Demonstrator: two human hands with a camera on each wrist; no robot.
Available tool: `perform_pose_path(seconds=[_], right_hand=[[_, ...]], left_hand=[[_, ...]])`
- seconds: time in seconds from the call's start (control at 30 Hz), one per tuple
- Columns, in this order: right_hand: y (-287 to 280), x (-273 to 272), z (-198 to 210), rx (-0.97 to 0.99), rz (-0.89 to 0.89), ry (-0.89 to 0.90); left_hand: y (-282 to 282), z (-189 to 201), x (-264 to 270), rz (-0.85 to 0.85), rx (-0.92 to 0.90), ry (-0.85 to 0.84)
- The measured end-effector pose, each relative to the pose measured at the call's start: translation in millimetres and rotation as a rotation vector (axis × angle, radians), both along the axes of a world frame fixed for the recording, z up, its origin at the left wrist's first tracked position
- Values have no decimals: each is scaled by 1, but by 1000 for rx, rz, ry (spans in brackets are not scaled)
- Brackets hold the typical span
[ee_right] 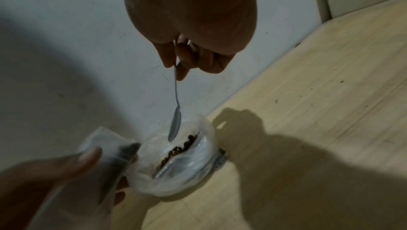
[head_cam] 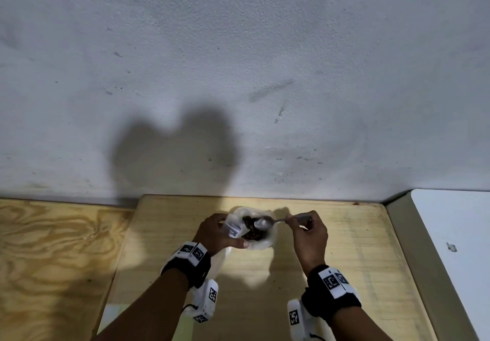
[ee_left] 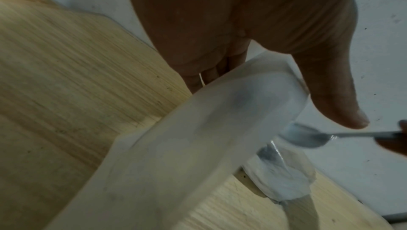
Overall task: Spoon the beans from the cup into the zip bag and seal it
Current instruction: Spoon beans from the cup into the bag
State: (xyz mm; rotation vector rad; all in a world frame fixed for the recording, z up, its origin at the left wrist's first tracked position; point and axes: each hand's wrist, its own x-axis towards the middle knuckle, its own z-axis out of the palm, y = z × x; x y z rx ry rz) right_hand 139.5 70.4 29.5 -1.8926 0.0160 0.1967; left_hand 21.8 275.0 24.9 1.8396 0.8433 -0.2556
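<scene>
My left hand [head_cam: 230, 234] pinches the top of a translucent zip bag [head_cam: 233, 225], which hangs down toward my wrist [ee_left: 198, 138]. Right beside it, dark beans [head_cam: 250, 230] lie in a clear plastic vessel [ee_right: 193, 167] standing on the board. I cannot tell whether that vessel is the cup or the bag's open mouth. My right hand [head_cam: 293, 220] pinches the handle of a metal spoon [head_cam: 263, 222]. The spoon bowl [ee_right: 175, 126] hovers just above the beans [ee_right: 182, 146] and looks empty. In the left wrist view the spoon [ee_left: 308, 136] sits below my thumb.
All of this stands on a pale wooden board [head_cam: 331, 261] pushed against a grey wall [head_cam: 238, 75]. A darker plywood surface [head_cam: 53, 261] lies to the left. A white panel [head_cam: 450, 234] borders the board on the right.
</scene>
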Motion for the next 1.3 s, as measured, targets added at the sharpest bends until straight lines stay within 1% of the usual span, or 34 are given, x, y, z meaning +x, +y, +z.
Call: perform_pose_path(seconds=[0.17,0.27,0.33,0.4,0.47,0.5,0.53,0.57,0.63,0.7,0.77,0.87,0.97,1.03,1.1,1.2,1.3], right_hand=[[10,8,-25,-141,73,96],[11,15,-33,-294,160,175],[7,16,-26,-382,163,220],[0,13,-15,-397,108,224],[-4,7,2,-362,56,134],[-3,4,11,-309,67,88],[-2,0,20,-225,131,59],[2,-4,32,-147,259,52],[14,-13,59,-53,583,124],[27,-19,80,-68,820,194],[37,-20,93,-134,909,194],[41,-15,104,-165,913,133],[40,-9,110,-202,950,-4],[39,-4,108,-242,913,-143],[36,2,104,-259,837,-256],[32,7,103,-251,716,-298],[28,10,102,-173,660,-290]], left_hand=[[0,0,0,-11,4,9],[-1,2,-2,-2,17,-13],[-1,4,-5,34,21,-48],[0,8,-10,88,13,-76],[2,9,-15,110,14,-102],[3,11,-18,107,5,-119],[2,14,-20,99,-8,-142],[1,19,-21,80,-21,-168],[-3,31,-21,23,-31,-223],[-8,44,-18,-26,-44,-280],[-14,55,-14,-38,-57,-345],[-18,64,-8,7,-54,-420],[-17,65,-7,18,22,-461],[-14,64,-6,27,13,-452],[-11,68,-4,122,-41,-490],[-3,77,0,258,-30,-572],[2,81,3,314,8,-610]])
